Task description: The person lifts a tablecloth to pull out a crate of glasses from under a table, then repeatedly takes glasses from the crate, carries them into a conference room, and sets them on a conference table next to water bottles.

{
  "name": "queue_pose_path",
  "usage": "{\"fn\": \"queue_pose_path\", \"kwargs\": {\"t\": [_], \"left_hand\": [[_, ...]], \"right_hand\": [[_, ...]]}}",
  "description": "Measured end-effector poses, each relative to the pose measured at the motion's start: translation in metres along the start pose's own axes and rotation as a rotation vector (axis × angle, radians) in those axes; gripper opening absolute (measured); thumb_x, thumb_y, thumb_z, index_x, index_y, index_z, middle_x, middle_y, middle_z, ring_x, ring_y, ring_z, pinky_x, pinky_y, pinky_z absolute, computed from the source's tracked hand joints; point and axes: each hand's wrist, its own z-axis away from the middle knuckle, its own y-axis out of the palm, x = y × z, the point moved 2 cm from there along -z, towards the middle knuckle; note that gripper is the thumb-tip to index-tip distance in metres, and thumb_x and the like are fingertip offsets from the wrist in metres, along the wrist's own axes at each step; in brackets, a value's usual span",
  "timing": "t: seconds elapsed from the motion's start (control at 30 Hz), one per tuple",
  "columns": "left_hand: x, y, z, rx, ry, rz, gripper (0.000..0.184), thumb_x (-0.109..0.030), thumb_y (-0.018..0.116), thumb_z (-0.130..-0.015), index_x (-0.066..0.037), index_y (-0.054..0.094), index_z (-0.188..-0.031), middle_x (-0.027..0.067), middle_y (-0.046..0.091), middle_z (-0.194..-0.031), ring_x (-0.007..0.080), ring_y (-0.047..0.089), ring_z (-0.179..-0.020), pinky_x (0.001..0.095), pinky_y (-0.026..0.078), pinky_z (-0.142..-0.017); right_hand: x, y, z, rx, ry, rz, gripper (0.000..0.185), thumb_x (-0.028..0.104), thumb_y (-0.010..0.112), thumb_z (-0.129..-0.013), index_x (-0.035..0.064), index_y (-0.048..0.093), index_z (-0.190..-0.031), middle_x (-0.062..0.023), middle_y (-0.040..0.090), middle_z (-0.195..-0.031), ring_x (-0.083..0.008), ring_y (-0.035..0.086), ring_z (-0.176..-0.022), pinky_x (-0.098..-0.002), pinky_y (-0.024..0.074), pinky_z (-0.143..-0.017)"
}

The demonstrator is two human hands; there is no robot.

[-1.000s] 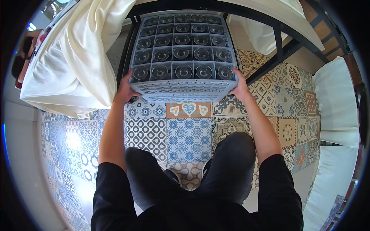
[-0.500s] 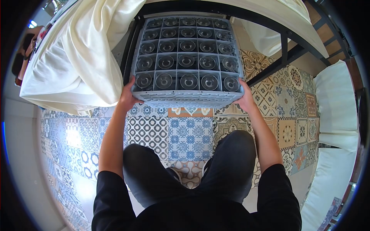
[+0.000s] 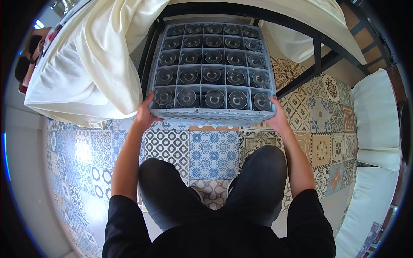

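A grey-blue plastic glass rack [image 3: 215, 115] is in front of me, partly beneath a cloth-draped table frame. Its square compartments hold rows of clear glasses [image 3: 214, 99], seen from above as round rims. At the rack's near left corner, my left hand [image 3: 146, 114] is closed on the side, thumb up along the edge. My right hand [image 3: 278, 116] grips the near right corner in the same way. Under the rack's edge the fingertips are partly hidden. My knees are bent on either side below the rack.
Cream cloth [image 3: 94, 64] hangs from the table at the left. A black metal frame [image 3: 318, 56] with a diagonal brace runs along the top and right. Patterned tiles [image 3: 214, 150] cover the floor. White-covered seats [image 3: 376, 120] stand at the right. Another person's arm [image 3: 34, 60] shows at far left.
The glass rack and both my hands have come slightly nearer to me, lower in the view. My grip at both corners stays the same.
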Motion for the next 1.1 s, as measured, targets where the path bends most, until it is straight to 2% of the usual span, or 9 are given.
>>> {"fn": "queue_pose_path", "kwargs": {"t": [0.13,0.3,0.43,0.57,0.67,0.7,0.93,1.0,1.1], "left_hand": [[-0.013,0.018,0.016,-0.096,-0.002,0.020,0.079,-0.054,0.051,-0.107,-0.009,0.024,-0.166,0.0136,0.040,-0.162,0.0422,0.041,-0.148,0.0728,0.045,-0.105],[-0.011,0.015,0.019,-0.043,0.159,-0.313,0.077,-0.046,0.053,-0.108,-0.006,0.023,-0.166,0.0131,0.029,-0.167,0.0401,0.035,-0.150,0.0658,0.053,-0.104],[-0.018,0.020,0.019,-0.161,-0.037,-0.021,0.071,-0.046,0.050,-0.110,-0.004,0.030,-0.163,0.0140,0.044,-0.159,0.0359,0.046,-0.144,0.0580,0.059,-0.099],[-0.008,0.006,0.008,-0.079,-0.086,-0.006,0.070,-0.056,0.044,-0.109,-0.003,0.042,-0.156,0.0143,0.056,-0.149,0.0343,0.059,-0.131,0.0518,0.061,-0.087],[0.004,-0.008,-0.004,-0.023,-0.048,-0.045,0.101,-0.071,0.054,-0.098,-0.008,0.014,-0.167,0.0125,0.035,-0.166,0.0347,0.061,-0.130,0.0497,0.059,-0.084],[-0.003,0.002,0.006,-0.085,-0.031,-0.054,0.077,-0.063,0.043,-0.107,-0.003,0.042,-0.156,0.0159,0.057,-0.147,0.0349,0.060,-0.131,0.0547,0.057,-0.092],[0.010,-0.011,-0.003,-0.036,-0.102,0.012,0.074,-0.061,0.041,-0.109,-0.004,0.040,-0.156,0.0162,0.057,-0.146,0.0346,0.060,-0.130,0.0554,0.054,-0.098],[0.005,0.001,0.013,-0.096,0.027,-0.153,0.072,-0.059,0.040,-0.110,-0.003,0.042,-0.155,0.0162,0.059,-0.144,0.0340,0.061,-0.128,0.0534,0.056,-0.097],[0.021,-0.021,0.000,-0.035,-0.047,-0.105,0.094,-0.067,0.049,-0.102,-0.005,0.014,-0.164,0.0147,0.034,-0.162,0.0353,0.051,-0.139,0.0545,0.055,-0.095]], "right_hand": [[-0.005,-0.011,-0.007,-0.013,-0.022,0.033,0.062,0.053,0.062,-0.099,0.0183,0.049,-0.148,-0.0064,0.060,-0.142,-0.0317,0.057,-0.134,-0.0675,0.0439,-0.105],[-0.002,-0.011,-0.004,0.003,0.003,-0.005,0.061,0.051,0.062,-0.100,0.0171,0.049,-0.148,-0.0066,0.060,-0.142,-0.0317,0.056,-0.134,-0.0664,0.0439,-0.106],[-0.003,-0.015,-0.007,0.003,0.012,-0.016,0.061,0.050,0.062,-0.100,0.0141,0.049,-0.148,-0.0073,0.060,-0.142,-0.0311,0.057,-0.134,-0.0639,0.0452,-0.107],[0.004,-0.007,0.000,-0.016,0.031,-0.008,0.061,0.049,0.061,-0.101,0.0123,0.050,-0.149,-0.0076,0.062,-0.139,-0.0295,0.060,-0.130,-0.0598,0.0472,-0.107],[-0.001,-0.012,-0.003,-0.001,0.033,-0.039,0.059,0.048,0.060,-0.101,0.0124,0.052,-0.148,-0.0071,0.064,-0.137,-0.0284,0.062,-0.127,-0.0574,0.0478,-0.107],[-0.001,-0.014,-0.004,-0.009,0.038,-0.046,0.058,0.048,0.060,-0.101,0.0125,0.052,-0.147,-0.0070,0.064,-0.137,-0.0283,0.062,-0.127,-0.0574,0.0478,-0.107],[0.006,0.002,0.009,-0.134,0.031,-0.027,0.058,0.046,0.060,-0.101,0.0129,0.052,-0.148,-0.0067,0.064,-0.138,-0.0277,0.061,-0.129,-0.0576,0.0476,-0.106],[0.005,0.000,0.010,-0.147,0.026,-0.042,0.057,0.046,0.060,-0.102,0.0129,0.053,-0.148,-0.0069,0.064,-0.138,-0.0274,0.061,-0.129,-0.0573,0.0478,-0.106],[-0.023,-0.039,-0.006,-0.152,-0.108,0.133,0.053,0.044,0.059,-0.103,0.0131,0.054,-0.146,-0.0071,0.065,-0.137,-0.0260,0.062,-0.128,-0.0547,0.0483,-0.106]]}}
